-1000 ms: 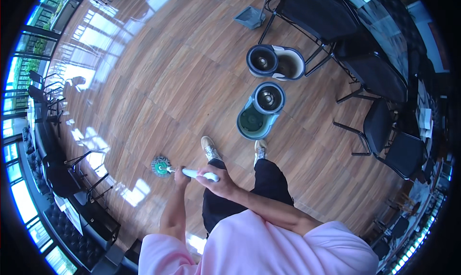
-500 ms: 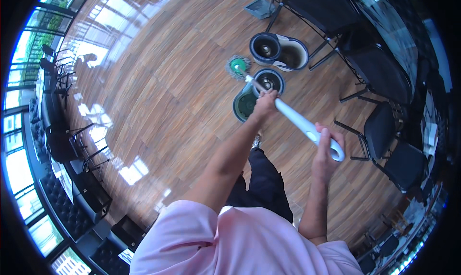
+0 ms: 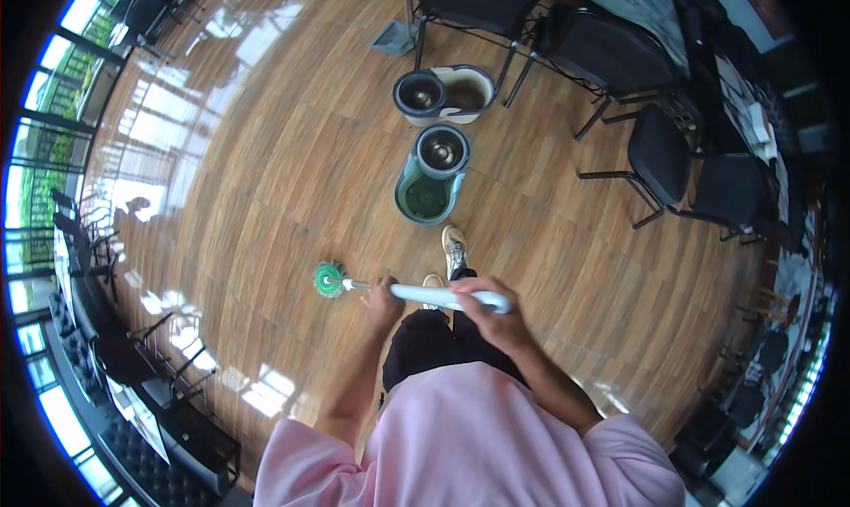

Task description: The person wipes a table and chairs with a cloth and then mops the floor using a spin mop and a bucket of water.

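Both of my hands grip a spin mop [image 3: 425,296] with a pale blue handle, held crosswise in front of my legs. My left hand [image 3: 384,301] is closed round the pole near its lower, silvery section. Farther up, my right hand [image 3: 492,312] wraps the thick grip close to its end. The green mop head [image 3: 328,278] with its grey fringe is out to the left, over the wood floor; whether it touches the floor I cannot tell. Ahead of my shoes stands a green mop bucket [image 3: 427,197] with a round spinner basket [image 3: 443,150].
Beyond it stands a second mop bucket [image 3: 467,91], dark and cream, with a grey dustpan [image 3: 395,38] behind. Black chairs [image 3: 660,153] line the right side. Tables and dark tufted seats [image 3: 146,454] run along the windows at left. The wood floor [image 3: 266,197] shines with reflections.
The mop head has swung away from beside the buckets, to the left and nearer to me. The handle now lies almost level across my front. Both hands still hold it, and my view has turned.
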`<state>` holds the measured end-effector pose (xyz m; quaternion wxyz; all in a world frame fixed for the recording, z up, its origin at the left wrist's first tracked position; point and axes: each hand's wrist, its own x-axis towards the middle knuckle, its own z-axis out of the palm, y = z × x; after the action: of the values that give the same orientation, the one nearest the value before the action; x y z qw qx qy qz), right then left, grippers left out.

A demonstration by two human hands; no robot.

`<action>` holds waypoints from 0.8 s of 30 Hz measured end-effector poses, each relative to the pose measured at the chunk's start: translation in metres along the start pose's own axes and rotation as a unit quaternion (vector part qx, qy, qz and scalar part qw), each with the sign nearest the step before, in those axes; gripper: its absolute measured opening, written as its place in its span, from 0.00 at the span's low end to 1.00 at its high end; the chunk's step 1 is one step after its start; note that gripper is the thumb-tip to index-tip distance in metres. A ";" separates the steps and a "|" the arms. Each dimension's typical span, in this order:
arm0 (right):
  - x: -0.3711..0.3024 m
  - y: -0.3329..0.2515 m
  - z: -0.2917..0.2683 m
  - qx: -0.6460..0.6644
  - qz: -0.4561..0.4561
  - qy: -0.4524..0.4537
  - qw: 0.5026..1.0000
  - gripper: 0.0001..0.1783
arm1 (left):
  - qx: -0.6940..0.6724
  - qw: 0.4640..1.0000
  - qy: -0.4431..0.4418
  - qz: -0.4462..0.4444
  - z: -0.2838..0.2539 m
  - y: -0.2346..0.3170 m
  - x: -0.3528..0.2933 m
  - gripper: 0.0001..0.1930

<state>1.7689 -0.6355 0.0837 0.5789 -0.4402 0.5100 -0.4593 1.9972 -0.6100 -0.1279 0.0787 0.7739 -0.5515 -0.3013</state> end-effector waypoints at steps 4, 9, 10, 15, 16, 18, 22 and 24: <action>-0.081 -0.122 -0.060 -0.046 -0.168 0.060 0.983 0.03 | -0.143 0.973 -0.023 0.178 -0.065 0.113 -0.064 0.12; -0.182 -0.176 -0.100 -0.081 -0.228 0.213 0.947 0.11 | -0.122 0.926 -0.009 0.357 -0.063 0.219 -0.108 0.11; -0.194 -0.175 -0.103 -0.084 -0.241 0.245 0.935 0.13 | -0.131 0.913 -0.030 0.384 -0.052 0.225 -0.108 0.11; -0.240 -0.150 -0.129 -0.097 -0.239 0.320 0.912 0.13 | -0.075 0.877 -0.107 0.462 -0.005 0.242 -0.127 0.10; -0.244 -0.147 -0.134 -0.089 -0.204 0.361 0.906 0.11 | -0.073 0.872 -0.107 0.472 0.004 0.248 -0.125 0.10; -0.253 -0.133 -0.143 -0.080 -0.174 0.413 0.890 0.09 | -0.082 0.869 -0.110 0.475 0.035 0.254 -0.120 0.09; -0.250 -0.109 -0.160 -0.072 -0.178 0.315 0.930 0.03 | -0.116 0.847 -0.095 0.510 0.087 0.250 -0.100 0.07; -0.258 -0.105 -0.189 -0.069 -0.184 0.325 0.925 0.05 | -0.154 0.857 -0.081 0.486 0.103 0.264 -0.123 0.04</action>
<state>1.5572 -0.4102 0.2173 0.2552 -0.3917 0.6107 -0.6392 1.7018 -0.5779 -0.0445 0.2881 0.3583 -0.8086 -0.3671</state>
